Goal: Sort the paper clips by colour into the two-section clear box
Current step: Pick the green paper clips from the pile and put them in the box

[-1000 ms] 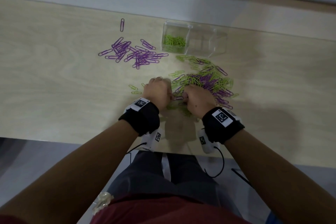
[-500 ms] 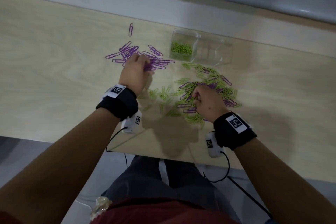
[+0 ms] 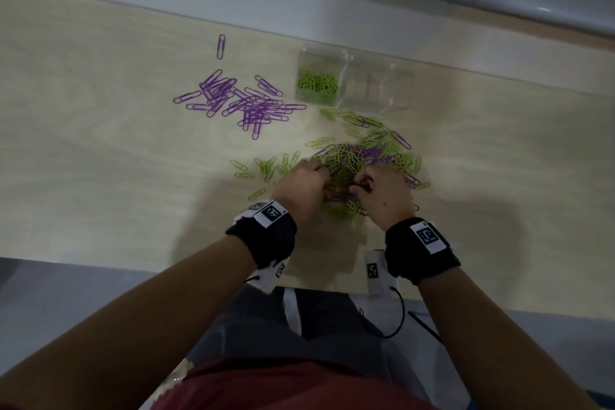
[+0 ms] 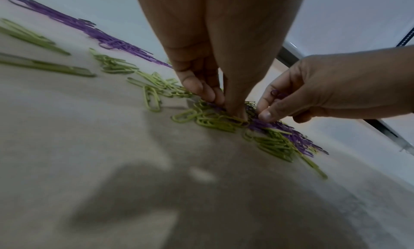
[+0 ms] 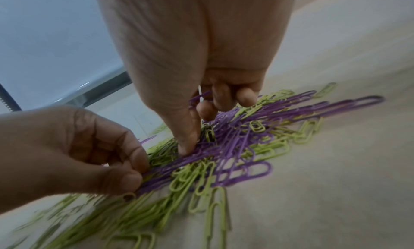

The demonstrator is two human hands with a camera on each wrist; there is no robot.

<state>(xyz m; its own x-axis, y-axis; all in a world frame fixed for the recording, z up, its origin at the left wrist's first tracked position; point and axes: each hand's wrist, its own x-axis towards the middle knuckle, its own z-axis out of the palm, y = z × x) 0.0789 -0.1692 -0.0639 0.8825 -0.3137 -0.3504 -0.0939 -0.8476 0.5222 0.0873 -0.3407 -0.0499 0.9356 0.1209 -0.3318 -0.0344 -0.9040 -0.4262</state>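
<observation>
A mixed pile of green and purple paper clips [image 3: 366, 156] lies in front of the clear two-section box [image 3: 376, 103]. The box's left section holds green clips [image 3: 317, 81]; its right section looks empty. A sorted purple pile [image 3: 246, 103] lies to the left of the box. My left hand [image 3: 306, 183] is at the mixed pile's near left edge, its thumb and forefinger pinching purple clips [image 5: 143, 175]. My right hand [image 3: 376, 190] is opposite it, with purple clips [image 5: 199, 97] tucked under its curled fingers and its thumb down in the pile.
A lone purple clip [image 3: 220, 46] lies far left of the box. Loose green clips [image 3: 269, 166] are scattered left of my left hand. The table's near edge [image 3: 133, 263] runs just behind my wrists, and a wall ledge [image 3: 299, 10] borders the far side.
My left hand was over at the purple pile half a second ago and has come back to the mixed pile. My right hand has stayed in the mixed pile.
</observation>
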